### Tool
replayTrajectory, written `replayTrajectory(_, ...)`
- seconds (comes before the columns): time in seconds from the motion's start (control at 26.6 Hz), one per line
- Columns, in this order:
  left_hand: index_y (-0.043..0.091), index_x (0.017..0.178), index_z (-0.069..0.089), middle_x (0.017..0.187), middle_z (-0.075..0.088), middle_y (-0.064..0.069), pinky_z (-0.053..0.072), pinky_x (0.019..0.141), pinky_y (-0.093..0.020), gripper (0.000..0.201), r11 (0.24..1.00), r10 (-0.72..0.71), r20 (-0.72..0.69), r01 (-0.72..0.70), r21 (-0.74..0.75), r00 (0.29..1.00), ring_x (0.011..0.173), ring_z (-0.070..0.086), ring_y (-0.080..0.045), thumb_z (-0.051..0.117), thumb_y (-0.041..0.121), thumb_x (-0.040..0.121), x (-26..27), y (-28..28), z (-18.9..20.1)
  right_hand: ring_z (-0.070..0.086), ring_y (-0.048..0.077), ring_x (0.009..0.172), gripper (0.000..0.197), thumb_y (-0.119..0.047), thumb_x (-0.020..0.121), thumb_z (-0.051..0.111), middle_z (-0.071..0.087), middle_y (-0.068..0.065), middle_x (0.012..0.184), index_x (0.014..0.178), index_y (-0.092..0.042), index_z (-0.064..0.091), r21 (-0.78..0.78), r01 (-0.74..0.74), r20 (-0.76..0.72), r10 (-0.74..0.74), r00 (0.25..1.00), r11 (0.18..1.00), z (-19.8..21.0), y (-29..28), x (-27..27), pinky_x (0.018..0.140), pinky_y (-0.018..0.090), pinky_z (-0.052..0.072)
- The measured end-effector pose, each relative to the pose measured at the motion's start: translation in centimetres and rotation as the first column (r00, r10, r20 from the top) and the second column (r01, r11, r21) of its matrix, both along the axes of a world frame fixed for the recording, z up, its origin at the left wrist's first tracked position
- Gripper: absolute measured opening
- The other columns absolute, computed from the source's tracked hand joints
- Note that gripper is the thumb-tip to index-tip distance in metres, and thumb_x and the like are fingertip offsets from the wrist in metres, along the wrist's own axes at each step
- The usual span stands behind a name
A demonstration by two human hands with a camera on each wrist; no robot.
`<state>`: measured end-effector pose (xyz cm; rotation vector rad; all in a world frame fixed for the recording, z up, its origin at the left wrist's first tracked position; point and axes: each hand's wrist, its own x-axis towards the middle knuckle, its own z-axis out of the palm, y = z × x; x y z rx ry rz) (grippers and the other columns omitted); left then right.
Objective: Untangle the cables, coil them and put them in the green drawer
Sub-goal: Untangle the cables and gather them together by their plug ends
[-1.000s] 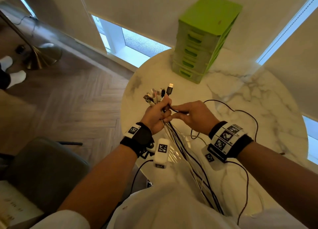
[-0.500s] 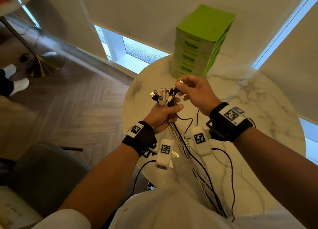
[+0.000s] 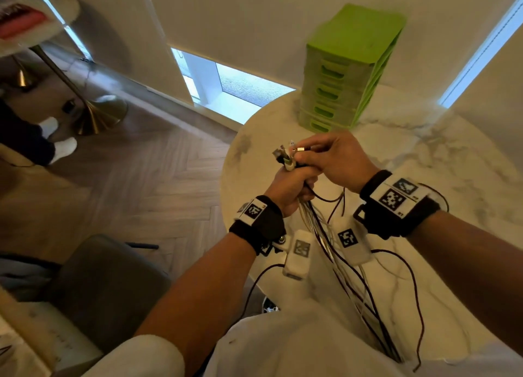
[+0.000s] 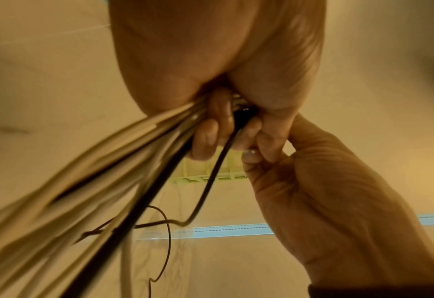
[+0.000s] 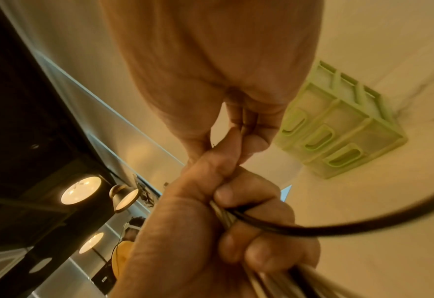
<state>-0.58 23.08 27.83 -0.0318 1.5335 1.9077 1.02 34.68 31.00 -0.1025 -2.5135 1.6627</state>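
My left hand (image 3: pixel 291 182) grips a bundle of white and black cables (image 3: pixel 334 252) just below their plugs (image 3: pixel 284 157), above the near left part of the round marble table (image 3: pixel 424 150). The cables hang down toward my lap. My right hand (image 3: pixel 336 156) is directly above the left, pinching one plug end at the top of the bundle. In the left wrist view the bundle (image 4: pixel 88 189) streams down left from my fist, and a thin black cable (image 4: pixel 210 181) loops free. The green drawer unit (image 3: pixel 348 68) stands shut at the table's far edge.
A grey chair (image 3: pixel 93 286) stands at my lower left on the wooden floor. A lamp base (image 3: pixel 99 116) and another person's feet in white socks (image 3: pixel 60 147) are at far left. Walls and low windows enclose the table behind.
My right hand rose from beside the left hand to the plug ends on top of the bundle and pinched one. The left hand kept its grip and lifted slightly.
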Motion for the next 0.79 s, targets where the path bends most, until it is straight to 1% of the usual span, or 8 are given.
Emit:
replayTrajectory(0.19,0.017,0.07,0.048,0.048,0.027,0.006,0.035,0.048,-0.025,0.032,0.995,-0.068,0.076,0.061,0.085,0.995,0.045,0.026,-0.01,0.039,0.0,0.096,-0.5,0.1,0.3,0.067,0.002,0.077,0.015,-0.014,0.077,0.076,0.073,-0.002,0.086,0.093,-0.014,0.076,0.08,0.057,-0.057,-0.052,0.997,0.995,0.4,0.3,-0.4,0.072,0.015,0.053)
replayTrajectory(0.3,0.014,0.077,0.05,0.049,0.032,0.005,0.047,0.058,-0.031,0.028,0.982,-0.144,0.067,0.134,0.135,0.987,0.05,0.037,-0.013,0.036,0.003,0.099,-1.0,0.0,0.4,0.063,-0.003,0.071,0.025,-0.017,0.076,0.078,0.071,-0.002,0.084,0.101,-0.018,0.073,0.064,0.087,-0.041,-0.084,0.996,0.994,0.5,0.8,-0.4,0.067,0.011,0.05)
replayTrajectory(0.41,0.01,0.079,0.057,0.05,0.036,0.001,0.054,0.063,-0.036,0.031,0.961,-0.211,0.106,0.186,0.206,0.972,0.056,0.045,-0.017,0.036,0.01,0.102,-1.1,0.0,0.1,0.057,0.005,0.091,0.047,-0.024,0.078,0.077,0.062,-0.004,0.097,0.122,-0.027,0.06,0.153,0.033,-0.04,-0.027,0.999,0.988,0.6,1.2,-0.8,0.079,0.018,0.045)
replayTrajectory(0.49,0.011,0.073,0.055,0.046,0.029,0.003,0.051,0.058,-0.031,0.036,0.942,-0.267,0.11,0.235,0.24,0.957,0.047,0.036,-0.013,0.034,0.012,0.102,-1.0,0.4,0.4,0.051,0.003,0.106,0.042,-0.025,0.086,0.069,0.058,-0.007,0.112,0.126,-0.025,0.058,0.199,-0.067,0.026,0.063,0.998,0.978,1.1,1.6,-1.3,0.089,0.019,0.038)
replayTrajectory(0.56,0.011,0.073,0.047,0.042,0.026,0.006,0.045,0.051,-0.024,0.033,0.922,-0.322,0.088,0.291,0.255,0.943,0.039,0.029,-0.009,0.031,0.011,0.101,-1.0,1.0,1.1,0.055,-0.006,0.09,0.025,-0.018,0.093,0.059,0.062,-0.013,0.1,0.118,-0.019,0.064,0.087,-0.169,0.063,0.164,0.984,0.982,1.7,1.5,-1.8,0.083,0.014,0.041)
replayTrajectory(0.64,0.011,0.068,0.044,0.04,0.025,0.007,0.042,0.049,-0.022,0.036,0.907,-0.362,0.084,0.33,0.26,0.928,0.036,0.027,-0.007,0.028,0.007,0.099,-1.5,1.4,2.0,0.057,-0.007,0.079,0.02,-0.017,0.096,0.055,0.063,-0.018,0.09,0.111,-0.015,0.068,0.062,-0.191,0.025,0.19,0.981,0.98,2.5,1.5,-1.9,0.077,0.011,0.042)
replayTrajectory(0.72,0.015,0.064,0.046,0.042,0.024,0.007,0.041,0.048,-0.022,0.037,0.904,-0.37,0.058,0.345,0.253,0.927,0.037,0.026,-0.007,0.032,0.008,0.098,-1.9,2.0,2.7,0.057,-0.008,0.081,0.02,-0.025,0.092,0.062,0.063,-0.021,0.089,0.109,-0.017,0.07,0.149,-0.195,-0.004,0.197,0.98,0.97,3.5,1.9,-2.1,0.079,0.011,0.042)
replayTrajectory(0.79,0.017,0.071,0.044,0.048,0.021,0.005,0.041,0.047,-0.023,0.02,0.918,-0.333,0.018,0.319,0.236,0.943,0.041,0.026,-0.008,0.042,0.013,0.09,-2.3,2.7,3.5,0.057,-0.008,0.079,0.02,-0.026,0.085,0.071,0.063,-0.02,0.087,0.103,-0.018,0.072,0.222,-0.19,-0.025,0.2,0.979,0.956,4.5,2.3,-2.5,0.076,0.01,0.042)
